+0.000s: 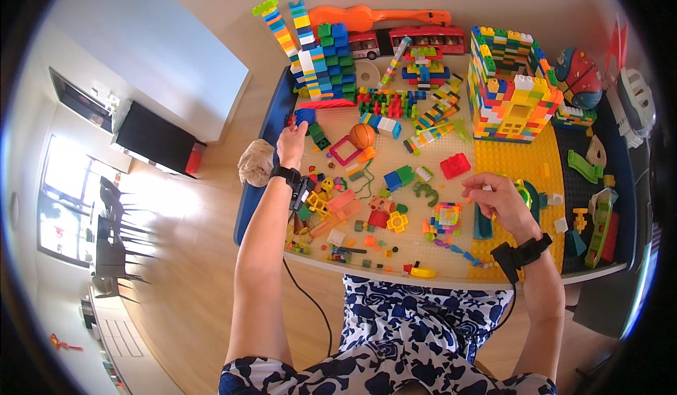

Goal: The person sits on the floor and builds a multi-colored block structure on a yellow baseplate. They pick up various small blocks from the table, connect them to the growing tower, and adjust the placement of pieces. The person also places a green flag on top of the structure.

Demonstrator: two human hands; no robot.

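Toys crowd the table; I cannot tell whether the left hand, indistinct beside a blue block, or curled right hand grasps anything.

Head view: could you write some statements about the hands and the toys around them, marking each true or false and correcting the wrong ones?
1. The left hand is beside a blue block, and the right hand is farther right. True.
2. The right hand grips a ball. False: the orange toy ball rests apart from both hands.
3. A guitar lies nearer the person than the bus. False: the orange toy guitar lies beyond the red toy bus.
4. The multicoloured block structure stands to the right of the red toy bus. True.
5. Both wrists are bare. False: each wears a black strap.
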